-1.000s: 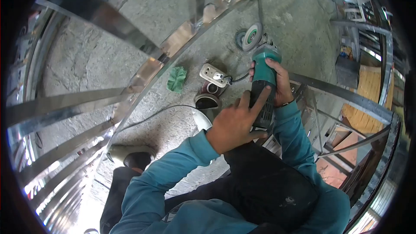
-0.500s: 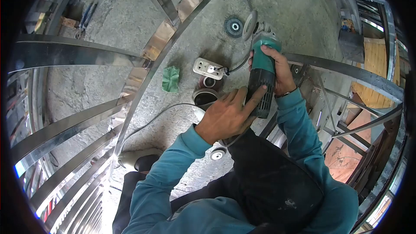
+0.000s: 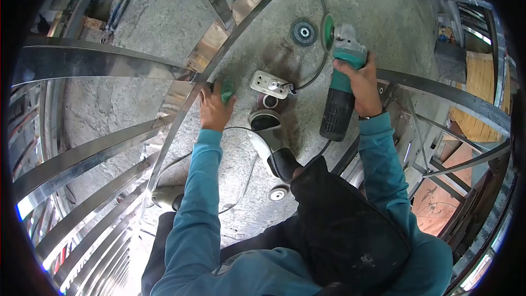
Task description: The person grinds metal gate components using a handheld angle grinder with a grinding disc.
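Grip on the angle grinder [image 3: 335,112] has gone from two hands to one: the left hand [image 3: 215,111] has let go and now reaches to the green cloth [image 3: 227,91] on the floor [image 3: 372,0] beside the curved steel bar [image 3: 241,27]. Its fingers lie on the cloth, and I cannot tell whether they have closed on it. The right hand [image 3: 361,85] alone wraps tightly round the grinder's neck, holding it above the floor, so the tool is out of use. Counted: one grinder, one cloth, one socket block [image 3: 268,83], and two loose discs [image 3: 303,32] [image 3: 278,193].
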A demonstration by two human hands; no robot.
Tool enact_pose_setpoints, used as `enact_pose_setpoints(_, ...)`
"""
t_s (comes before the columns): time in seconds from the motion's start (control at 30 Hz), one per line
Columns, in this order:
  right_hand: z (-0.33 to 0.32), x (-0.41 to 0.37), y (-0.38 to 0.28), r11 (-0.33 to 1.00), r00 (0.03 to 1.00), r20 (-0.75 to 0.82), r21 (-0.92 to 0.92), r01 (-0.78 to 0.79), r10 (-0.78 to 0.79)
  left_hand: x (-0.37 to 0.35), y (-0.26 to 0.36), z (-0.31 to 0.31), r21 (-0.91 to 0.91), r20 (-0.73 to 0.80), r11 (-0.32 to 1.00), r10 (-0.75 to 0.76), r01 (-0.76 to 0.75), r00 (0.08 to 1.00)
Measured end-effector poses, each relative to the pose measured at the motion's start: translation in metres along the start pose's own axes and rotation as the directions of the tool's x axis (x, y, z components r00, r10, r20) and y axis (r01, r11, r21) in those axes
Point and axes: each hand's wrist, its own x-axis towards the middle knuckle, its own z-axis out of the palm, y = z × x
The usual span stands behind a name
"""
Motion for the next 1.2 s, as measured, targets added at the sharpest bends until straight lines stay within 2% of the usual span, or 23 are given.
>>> enact_pose_setpoints(0.07, 0.004, -0.005, 0.006, 0.999, 1.0, 0.005, -0.035, 0.01, -0.009, -0.003, -0.004, 0.011, -0.047, -0.038, 0.998, 0.047, -0.049, 0.998)
enact_pose_setpoints(0.13, 0.009, -0.006, 0.017, 0.988, 0.995, 0.056, -0.121, 0.092, -0.086, 0.0, 0.004, 0.004, -0.344, -0.151, 0.934, 0.041, -0.092, 0.988)
enact_pose_setpoints(0.17, 0.013, -0.008, 0.019, 0.989, 0.995, 0.059, -0.121, 0.088, -0.081, 0.001, 0.011, -0.001, -0.343, -0.148, 0.935, 0.037, -0.087, 0.988)
enact_pose_setpoints(0.2, 0.018, -0.012, 0.02, 0.984, 0.989, 0.094, -0.128, 0.125, -0.113, 0.002, 0.024, -0.009, -0.665, -0.021, 0.743, -0.118, 0.074, 0.993)
enact_pose_setpoints(0.23, 0.021, -0.015, 0.021, 0.978, 0.981, 0.131, -0.135, 0.161, -0.144, 0.002, 0.033, -0.012, -0.874, 0.15, 0.427, -0.218, 0.232, 0.964)
enact_pose_setpoints(0.27, 0.023, -0.018, 0.022, 0.978, 0.98, 0.141, -0.136, 0.158, -0.139, 0.004, 0.038, -0.008, -0.873, 0.151, 0.426, -0.229, 0.239, 0.962)
enact_pose_setpoints(0.3, 0.027, -0.021, 0.023, 0.96, 0.97, 0.176, -0.192, 0.202, -0.169, 0.008, 0.04, -0.004, -0.932, 0.359, -0.009, -0.144, 0.361, 0.922)
enact_pose_setpoints(0.33, 0.031, -0.023, 0.024, 0.938, 0.957, 0.212, -0.244, 0.248, -0.198, 0.01, 0.045, -0.005, -0.781, 0.495, -0.426, 0.025, 0.457, 0.869)
enact_pose_setpoints(0.37, 0.035, -0.027, 0.023, 0.939, 0.955, 0.222, -0.24, 0.248, -0.195, 0.01, 0.052, -0.006, -0.783, 0.494, -0.427, 0.014, 0.452, 0.869)
enact_pose_setpoints(0.43, 0.042, -0.033, 0.021, 0.893, 0.928, 0.284, -0.31, 0.327, -0.241, 0.013, 0.08, -0.027, -0.673, 0.371, -0.62, 0.19, 0.404, 0.909)
enact_pose_setpoints(0.47, 0.045, -0.036, 0.018, 0.892, 0.927, 0.288, -0.312, 0.327, -0.239, 0.015, 0.091, -0.036, -0.672, 0.37, -0.623, 0.186, 0.401, 0.91)
enact_pose_setpoints(0.57, 0.054, -0.044, 0.009, 0.852, 0.895, 0.338, -0.333, 0.404, -0.292, 0.022, 0.116, -0.049, -0.818, 0.34, -0.515, -0.074, 0.256, 0.938)
enact_pose_setpoints(0.63, 0.06, -0.048, 0.004, 0.865, 0.906, 0.345, -0.345, 0.364, -0.244, 0.024, 0.118, -0.053, -0.859, 0.292, -0.464, -0.096, 0.217, 0.951)
enact_pose_setpoints(0.67, 0.061, -0.049, 0.004, 0.864, 0.906, 0.346, -0.346, 0.365, -0.244, 0.024, 0.118, -0.054, -0.893, 0.249, -0.41, -0.111, 0.184, 0.962)
enact_pose_setpoints(0.7, 0.061, -0.05, 0.004, 0.854, 0.909, 0.331, -0.365, 0.37, -0.252, 0.023, 0.119, -0.054, -0.892, 0.248, -0.413, -0.112, 0.182, 0.962)
enact_pose_setpoints(0.77, 0.061, -0.052, 0.007, 0.845, 0.912, 0.318, -0.382, 0.374, -0.26, 0.022, 0.119, -0.054, -0.945, 0.189, -0.29, -0.111, 0.151, 0.976)
enact_pose_setpoints(0.8, 0.06, -0.053, 0.01, 0.86, 0.912, 0.307, -0.347, 0.374, -0.272, 0.021, 0.119, -0.052, -0.946, 0.185, -0.289, -0.113, 0.146, 0.976)
enact_pose_setpoints(0.9, 0.059, -0.053, 0.007, 0.856, 0.908, 0.283, -0.335, 0.394, -0.308, 0.015, 0.12, -0.041, -0.978, 0.196, -0.086, -0.082, 0.189, 0.977)
enact_pose_setpoints(1.0, 0.056, -0.046, 0.002, 0.838, 0.915, 0.255, -0.378, 0.393, -0.314, 0.003, 0.122, -0.042, -0.991, 0.124, -0.054, -0.067, 0.12, 0.99)
enact_pose_setpoints(1.03, 0.055, -0.045, 0.002, 0.839, 0.923, 0.244, -0.395, 0.374, -0.296, 0.001, 0.126, -0.048, -0.999, 0.046, -0.025, -0.06, 0.045, 0.997)
enact_pose_setpoints(1.07, 0.054, -0.045, 0.002, 0.84, 0.924, 0.245, -0.395, 0.371, -0.293, 0.002, 0.128, -0.051, -0.999, 0.05, -0.023, -0.062, 0.048, 0.997)
enact_pose_setpoints(1.13, 0.054, -0.044, 0.002, 0.808, 0.908, 0.256, -0.42, 0.412, -0.33, 0.009, 0.129, -0.056, -0.927, -0.192, 0.343, -0.081, -0.153, 0.978)
enact_pose_setpoints(1.2, 0.055, -0.047, 0.003, 0.804, 0.908, 0.263, -0.427, 0.413, -0.327, 0.016, 0.128, -0.057, -0.91, -0.235, 0.369, -0.086, -0.188, 0.968)
